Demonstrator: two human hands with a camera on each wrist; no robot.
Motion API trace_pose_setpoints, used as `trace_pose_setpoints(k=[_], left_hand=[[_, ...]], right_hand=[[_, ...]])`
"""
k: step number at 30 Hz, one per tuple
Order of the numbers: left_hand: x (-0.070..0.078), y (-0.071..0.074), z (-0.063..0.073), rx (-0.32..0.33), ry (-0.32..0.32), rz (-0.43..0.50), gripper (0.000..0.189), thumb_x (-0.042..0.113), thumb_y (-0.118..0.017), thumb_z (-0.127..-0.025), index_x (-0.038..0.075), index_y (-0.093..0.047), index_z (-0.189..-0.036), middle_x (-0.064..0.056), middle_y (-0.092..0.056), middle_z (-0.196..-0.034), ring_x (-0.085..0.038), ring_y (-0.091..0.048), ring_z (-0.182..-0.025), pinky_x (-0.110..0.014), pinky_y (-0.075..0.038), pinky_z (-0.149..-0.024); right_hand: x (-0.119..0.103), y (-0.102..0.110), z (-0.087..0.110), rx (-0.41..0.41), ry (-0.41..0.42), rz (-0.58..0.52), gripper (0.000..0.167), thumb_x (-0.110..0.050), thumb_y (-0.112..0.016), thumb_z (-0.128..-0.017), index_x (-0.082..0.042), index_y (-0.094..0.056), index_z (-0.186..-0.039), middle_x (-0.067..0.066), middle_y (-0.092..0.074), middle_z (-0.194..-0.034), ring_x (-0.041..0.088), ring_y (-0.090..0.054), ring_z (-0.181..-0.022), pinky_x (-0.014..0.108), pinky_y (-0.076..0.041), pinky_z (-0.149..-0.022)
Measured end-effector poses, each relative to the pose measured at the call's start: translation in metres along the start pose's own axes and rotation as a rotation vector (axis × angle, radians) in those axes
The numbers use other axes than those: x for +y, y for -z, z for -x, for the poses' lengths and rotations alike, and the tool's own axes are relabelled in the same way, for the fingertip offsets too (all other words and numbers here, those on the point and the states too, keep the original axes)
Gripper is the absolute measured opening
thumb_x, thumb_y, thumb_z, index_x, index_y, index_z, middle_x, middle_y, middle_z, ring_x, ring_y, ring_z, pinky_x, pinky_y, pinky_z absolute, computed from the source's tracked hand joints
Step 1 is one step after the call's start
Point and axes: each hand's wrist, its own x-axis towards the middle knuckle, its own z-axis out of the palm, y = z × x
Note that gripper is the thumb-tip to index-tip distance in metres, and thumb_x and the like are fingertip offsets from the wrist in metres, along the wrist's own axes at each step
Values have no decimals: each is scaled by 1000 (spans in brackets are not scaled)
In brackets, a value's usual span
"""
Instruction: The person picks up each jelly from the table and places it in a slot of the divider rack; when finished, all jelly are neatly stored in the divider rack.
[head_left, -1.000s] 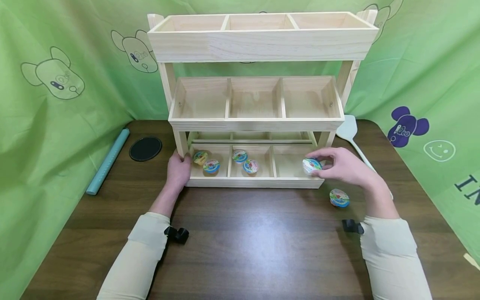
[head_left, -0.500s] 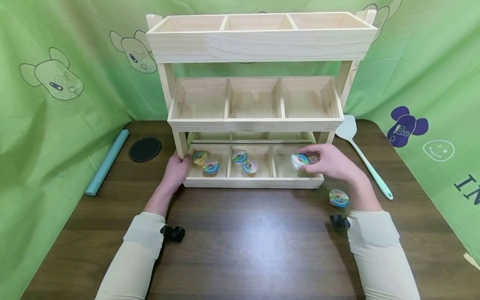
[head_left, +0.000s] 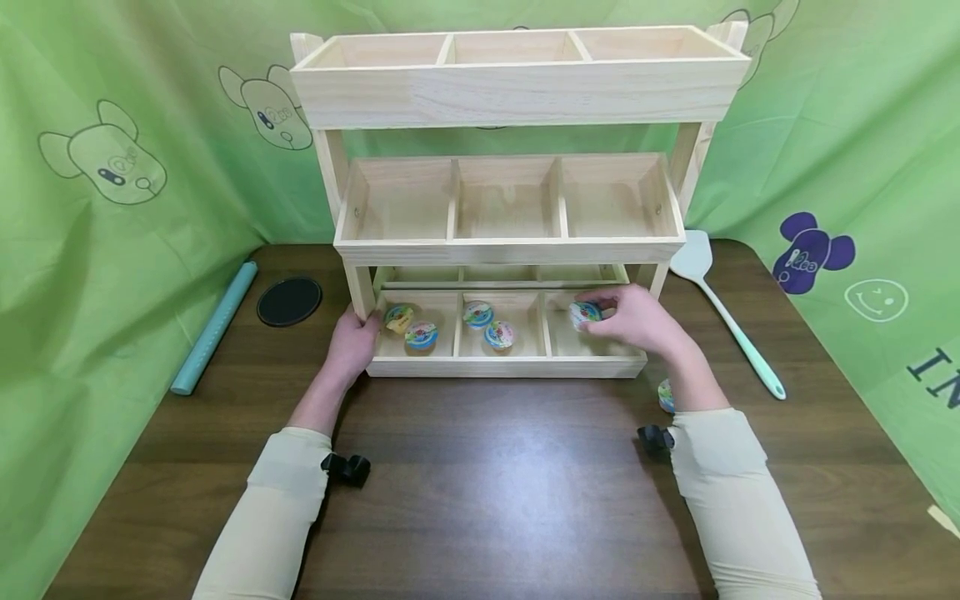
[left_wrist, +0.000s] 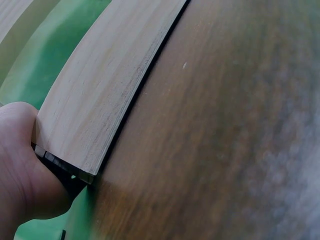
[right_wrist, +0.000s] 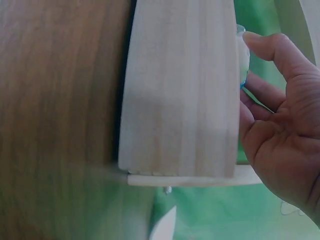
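Note:
My right hand (head_left: 637, 321) pinches a jelly cup (head_left: 582, 314) between thumb and fingers, over the right compartment of the bottom tier of a wooden three-tier shelf (head_left: 510, 367). In the right wrist view the front board (right_wrist: 180, 100) hides the lower part of that cup (right_wrist: 243, 60). My left hand (head_left: 352, 343) grips the left end of the bottom tier; the left wrist view shows it wrapped round the board's corner (left_wrist: 75, 135). Two jelly cups (head_left: 421, 336) lie in the left compartment and two jelly cups (head_left: 499, 335) in the middle one.
Another jelly cup (head_left: 665, 397) stands on the table, partly hidden by my right forearm. A pale spatula (head_left: 738, 329) lies to the right of the shelf. To the left are a black disc (head_left: 289, 301) and a blue roll (head_left: 215, 328). Green cloth (head_left: 97, 275) surrounds the table.
My right hand has moved left with the jelly cup, further into the right compartment. Its forearm now partly covers the cup on the table. The left hand has stayed at the shelf's end.

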Motion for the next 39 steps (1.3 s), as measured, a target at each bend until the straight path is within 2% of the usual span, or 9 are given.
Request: trace_pose_setpoints(k=[5, 17, 25, 39], left_hand=[[0, -1, 0, 7, -1, 7, 51, 19, -43, -107, -9, -34, -148, -29, -48, -142, -35, -48, -123, -49, -36, -109], [-1, -2, 0, 20, 6, -11, 52, 19, -43, -107, -8, -33, -150, -29, -46, -145, -34, -48, -127, -49, -35, -111], [-1, -2, -1, 24, 14, -13, 52, 21, -43, -107, -9, -33, -149, -29, -50, -137, -34, -52, -116, -47, -41, -102], [0, -2, -1, 27, 10, -3, 52, 19, -42, -107, -9, -32, -149, -30, -50, -138, -35, -53, -116, -47, -42, -100]], right_hand=[[1, -8, -5, 4, -22, -35, 48, -24, -80, -84, -3, -69, -126, 15, -72, -108, 29, -65, -102, 39, -48, -84], [-3, -26, -19, 13, -43, -49, 48, -14, -77, -81, 1, -69, -125, 21, -72, -108, 30, -65, -98, 40, -50, -85], [-6, -33, -24, 41, -64, -32, 48, -15, -76, -82, 0, -68, -127, 22, -70, -111, 33, -64, -98, 45, -51, -88], [-10, -41, -25, 58, -92, -14, 52, -18, -77, -83, 1, -64, -130, 22, -69, -115, 34, -64, -102, 45, -50, -89]])
